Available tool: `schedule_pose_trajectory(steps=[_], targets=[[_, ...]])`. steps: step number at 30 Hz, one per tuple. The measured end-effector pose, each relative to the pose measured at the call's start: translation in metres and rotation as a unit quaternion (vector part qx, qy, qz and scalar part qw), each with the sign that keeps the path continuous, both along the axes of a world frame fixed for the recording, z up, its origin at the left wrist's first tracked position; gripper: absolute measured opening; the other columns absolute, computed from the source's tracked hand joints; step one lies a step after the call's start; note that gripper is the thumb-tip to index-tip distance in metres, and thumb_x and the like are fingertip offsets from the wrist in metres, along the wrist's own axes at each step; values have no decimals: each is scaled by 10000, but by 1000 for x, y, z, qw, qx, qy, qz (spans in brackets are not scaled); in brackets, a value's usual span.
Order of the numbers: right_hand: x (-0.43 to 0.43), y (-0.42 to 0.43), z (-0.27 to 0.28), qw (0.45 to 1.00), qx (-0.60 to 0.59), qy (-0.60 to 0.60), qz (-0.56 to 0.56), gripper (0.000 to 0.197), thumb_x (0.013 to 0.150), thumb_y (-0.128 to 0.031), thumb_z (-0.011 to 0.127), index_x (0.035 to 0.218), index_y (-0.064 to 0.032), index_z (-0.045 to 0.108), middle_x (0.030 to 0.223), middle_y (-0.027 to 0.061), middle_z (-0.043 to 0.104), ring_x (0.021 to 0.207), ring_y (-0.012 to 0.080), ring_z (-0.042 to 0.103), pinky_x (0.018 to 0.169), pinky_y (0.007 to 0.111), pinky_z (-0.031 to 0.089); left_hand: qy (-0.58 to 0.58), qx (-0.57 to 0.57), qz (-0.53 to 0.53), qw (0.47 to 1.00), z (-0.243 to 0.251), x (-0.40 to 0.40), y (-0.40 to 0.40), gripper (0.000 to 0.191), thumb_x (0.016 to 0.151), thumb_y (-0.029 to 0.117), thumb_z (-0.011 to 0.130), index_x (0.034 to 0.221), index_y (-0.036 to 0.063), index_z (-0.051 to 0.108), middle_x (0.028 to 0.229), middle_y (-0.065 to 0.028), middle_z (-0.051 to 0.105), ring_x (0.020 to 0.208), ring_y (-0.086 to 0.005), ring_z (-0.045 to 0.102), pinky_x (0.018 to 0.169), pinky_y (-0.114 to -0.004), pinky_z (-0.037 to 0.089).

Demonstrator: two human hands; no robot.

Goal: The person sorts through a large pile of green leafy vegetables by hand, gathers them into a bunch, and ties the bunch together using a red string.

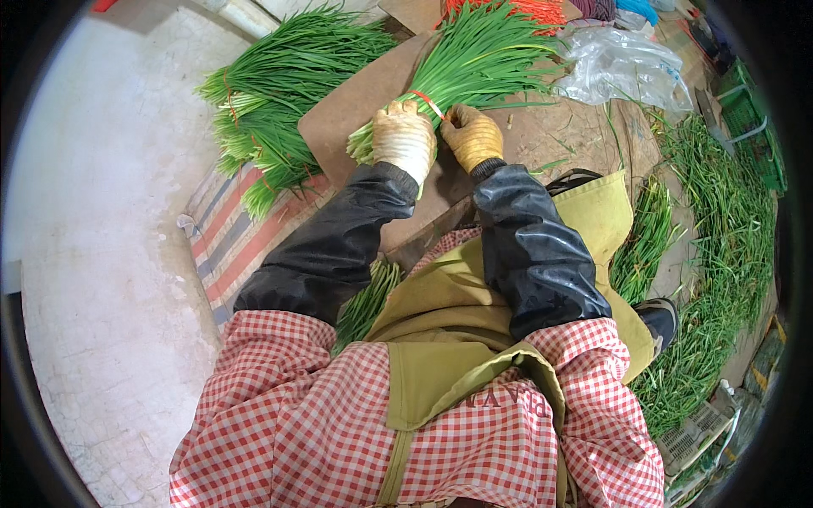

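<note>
A bunch of green Chinese chives (483, 57) lies across a brown board (343, 120), its pale stalk ends pointing toward the lower left. Around the stalks runs a red and white tie (427, 103). My left hand (404, 136), in a stained whitish glove, is closed over the stalks just below this tie. On the bunch's right side, my right hand (473, 136), in a yellowed glove, pinches the tie's end between thumb and fingers. Left of the board, several chive bunches bound with red ties (298, 76) are piled on a striped woven sheet (235, 235).
A clear plastic bag (619, 66) and orange-red ties (540, 13) are at the upper right. Loose green leaves (724, 254) cover the floor at right, near a green plastic crate (752, 127). More chives (645, 241) lie beside a shoe (659, 322). A pale wall (108, 190) stands left.
</note>
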State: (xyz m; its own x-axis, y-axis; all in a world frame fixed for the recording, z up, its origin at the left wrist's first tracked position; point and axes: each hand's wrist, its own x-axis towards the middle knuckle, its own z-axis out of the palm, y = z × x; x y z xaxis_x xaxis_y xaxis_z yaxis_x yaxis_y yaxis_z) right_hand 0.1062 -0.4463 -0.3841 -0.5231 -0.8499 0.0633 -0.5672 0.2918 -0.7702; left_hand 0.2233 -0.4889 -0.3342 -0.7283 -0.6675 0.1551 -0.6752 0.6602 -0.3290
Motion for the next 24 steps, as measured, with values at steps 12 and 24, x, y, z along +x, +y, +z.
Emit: schedule_pose_trajectory(steps=[12,24], targets=[[4,0,8,1000,24,-3,13,244,772,-298,598,900,-92,630,903,159,640,855,342,607,725,427,471,20,68,50,996,2,-3,-4,236,830,313,564,875,98,649,881,-87,642,863,-267,623,769,-397,468],[4,0,9,999,47,-18,13,251,787,-307,589,913,-94,628,904,157,642,859,345,606,740,428,465,-32,147,49,987,12,-21,-19,285,820,322,588,966,86,654,989,-98,627,907,-263,619,806,-388,470]])
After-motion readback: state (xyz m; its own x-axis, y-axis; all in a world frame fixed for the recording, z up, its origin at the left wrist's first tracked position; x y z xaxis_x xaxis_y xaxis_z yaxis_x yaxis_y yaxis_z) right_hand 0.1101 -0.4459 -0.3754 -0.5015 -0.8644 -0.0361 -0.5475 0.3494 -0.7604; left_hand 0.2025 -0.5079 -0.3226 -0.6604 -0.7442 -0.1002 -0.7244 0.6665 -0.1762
